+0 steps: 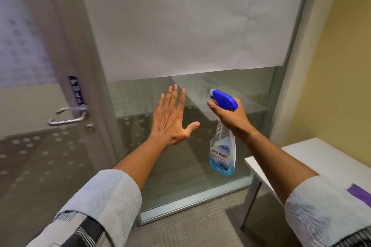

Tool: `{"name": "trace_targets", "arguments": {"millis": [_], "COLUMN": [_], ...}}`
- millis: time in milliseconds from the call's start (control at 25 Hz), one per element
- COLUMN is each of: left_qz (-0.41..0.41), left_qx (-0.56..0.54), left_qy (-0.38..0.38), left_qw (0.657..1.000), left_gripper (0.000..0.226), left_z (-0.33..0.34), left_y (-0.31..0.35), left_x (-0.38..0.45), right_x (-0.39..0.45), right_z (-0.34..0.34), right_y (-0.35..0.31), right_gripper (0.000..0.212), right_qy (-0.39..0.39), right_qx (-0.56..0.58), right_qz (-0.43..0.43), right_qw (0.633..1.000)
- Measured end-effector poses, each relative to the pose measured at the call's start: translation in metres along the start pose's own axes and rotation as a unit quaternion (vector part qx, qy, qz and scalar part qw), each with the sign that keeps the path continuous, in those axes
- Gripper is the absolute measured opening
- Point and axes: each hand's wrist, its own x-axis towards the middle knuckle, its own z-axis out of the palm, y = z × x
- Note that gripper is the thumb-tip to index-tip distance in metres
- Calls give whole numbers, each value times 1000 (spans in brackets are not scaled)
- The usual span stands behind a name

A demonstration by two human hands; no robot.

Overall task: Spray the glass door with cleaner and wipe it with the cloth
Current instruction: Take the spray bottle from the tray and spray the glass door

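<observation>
Glass door is seen at the left, fitted with a metal lever handle and a small "PULL" sign; just beside it to the right stands a fixed glass panel in a grey metal frame, its upper part covered by a white blind. A spray bottle with a blue trigger head and a little blue liquid at the bottom is grasped at the neck by the right hand, the nozzle turned toward the panel. The left hand is held flat with fingers spread and grasps nothing; whether it touches the glass cannot be told. A white table stands near at the right against a yellow wall. A purple patch is seen at the right sleeve; what it is cannot be told.
</observation>
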Motion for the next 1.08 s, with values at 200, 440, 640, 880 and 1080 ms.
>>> {"name": "trace_targets", "arguments": {"millis": [200,440,640,880,1080], "left_qz": [-61,-107,-150,-219,-246], "left_qx": [37,91,157,185,226], "left_qy": [17,49,45,77,107], "left_qw": [997,989,975,955,936], "left_gripper": [107,109,107,106,106], "left_z": [-53,-130,-186,-226,-255], "left_y": [-109,-234,-320,-396,-467], "left_x": [-65,-143,-198,-236,-238], "right_x": [-19,-50,-62,-58,-41], "right_z": [118,261,363,469,551], "right_y": [-45,-105,-150,-198,-225], "right_gripper": [20,50,53,42,36], "right_qy": [-30,-62,-34,-45,-96], "right_qx": [34,58,71,99,110], "right_qz": [-14,-41,-36,-13,-23], "right_qw": [999,996,996,994,989]}}
